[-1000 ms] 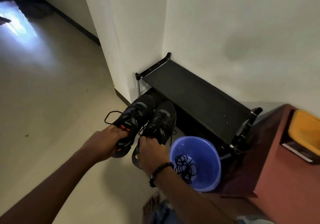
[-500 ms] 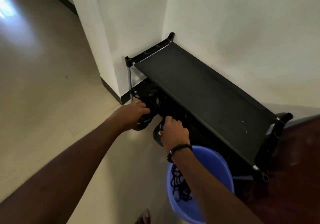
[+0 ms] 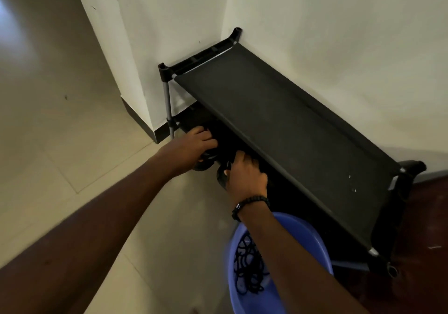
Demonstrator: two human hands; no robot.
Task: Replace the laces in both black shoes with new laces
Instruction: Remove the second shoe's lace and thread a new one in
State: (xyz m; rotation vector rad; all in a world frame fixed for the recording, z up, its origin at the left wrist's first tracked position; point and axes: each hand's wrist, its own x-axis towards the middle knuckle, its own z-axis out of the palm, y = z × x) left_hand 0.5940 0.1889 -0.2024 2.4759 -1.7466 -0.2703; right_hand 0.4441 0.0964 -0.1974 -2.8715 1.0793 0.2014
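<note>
Two black shoes, a second ago held out in the open, now sit tucked under the rack [image 3: 278,129]: left hand [image 3: 191,147] curls over the left shoe [image 3: 206,161], right hand [image 3: 244,173] grips the right shoe [image 3: 221,175]. Laces [image 3: 249,270] lie in the blue basin [image 3: 312,236], suggesting shelving closes the job.
</note>
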